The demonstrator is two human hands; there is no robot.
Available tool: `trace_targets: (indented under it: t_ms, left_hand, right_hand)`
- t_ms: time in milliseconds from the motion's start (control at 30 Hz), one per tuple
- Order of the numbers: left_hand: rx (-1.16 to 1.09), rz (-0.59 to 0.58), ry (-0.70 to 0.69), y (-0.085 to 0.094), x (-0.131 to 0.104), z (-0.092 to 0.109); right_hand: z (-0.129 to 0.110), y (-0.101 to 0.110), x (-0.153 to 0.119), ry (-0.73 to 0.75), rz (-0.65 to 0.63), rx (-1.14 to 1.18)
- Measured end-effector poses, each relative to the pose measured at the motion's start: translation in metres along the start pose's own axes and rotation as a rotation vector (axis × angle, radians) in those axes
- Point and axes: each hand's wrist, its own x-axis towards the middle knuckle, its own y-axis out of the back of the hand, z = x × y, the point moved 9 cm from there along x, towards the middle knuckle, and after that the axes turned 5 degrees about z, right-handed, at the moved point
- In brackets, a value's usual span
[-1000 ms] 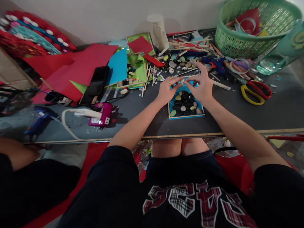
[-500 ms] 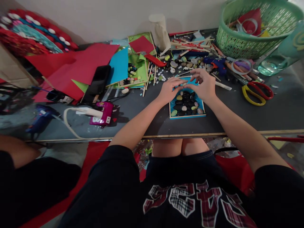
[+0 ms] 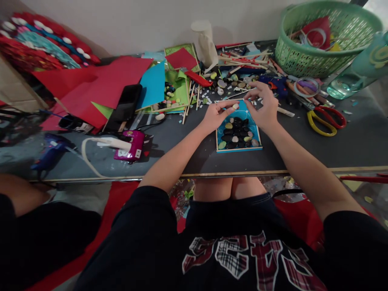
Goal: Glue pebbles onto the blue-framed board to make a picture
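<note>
My left hand (image 3: 216,116) is closed in a pinch on a small pale pebble (image 3: 235,106), above the far side of a blue panel (image 3: 222,117) edged with thin wooden sticks. My right hand (image 3: 263,106) hovers over the panel's far right side, thumb and forefinger brought together; whatever lies between them is too small to make out. On the panel, black pebbles (image 3: 239,132) sit in a cluster that narrows away from me. Several pale, green and yellowish pebbles (image 3: 235,138) are set among them.
Red-and-yellow scissors (image 3: 325,120), a green basket (image 3: 306,60) and a water bottle (image 3: 342,87) stand right. Loose pebbles and sticks (image 3: 245,60) litter the back. Left are coloured paper (image 3: 118,72), a phone (image 3: 129,101), a purple power adapter (image 3: 133,146), a glue gun (image 3: 53,150) and another person's arm (image 3: 21,192).
My right hand has drawn slightly right, away from the left hand. The pale pebble now shows plainly in my left fingers. Things on the table have not moved.
</note>
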Motion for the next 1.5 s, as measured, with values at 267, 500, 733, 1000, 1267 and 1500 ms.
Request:
trace_targets:
  t_ms: [267, 500, 733, 1000, 1267, 1500]
  left_hand:
    - [-0.164, 0.036, 0.038, 0.001, 0.0, 0.003]
    - [-0.199, 0.048, 0.048, 0.001, 0.0, -0.001]
    - [-0.173, 0.048, 0.037, 0.002, 0.001, 0.001]
    - [-0.193, 0.042, 0.064, 0.001, 0.001, -0.002]
    - [-0.159, 0.035, 0.048, 0.002, 0.0, -0.005]
    - [-0.157, 0.026, 0.049, 0.0, 0.001, -0.007]
  right_hand:
    - [-0.024, -0.015, -0.006, 0.065, -0.138, -0.051]
    - [-0.022, -0.019, -0.008, 0.074, -0.155, -0.076]
    - [-0.021, -0.023, -0.011, 0.12, -0.133, -0.084]
    - [-0.025, -0.025, -0.013, 0.135, -0.161, -0.092]
    - [-0.028, -0.029, -0.013, 0.167, -0.194, -0.072]
    - [-0.03, -0.029, -0.013, 0.188, -0.19, -0.034]
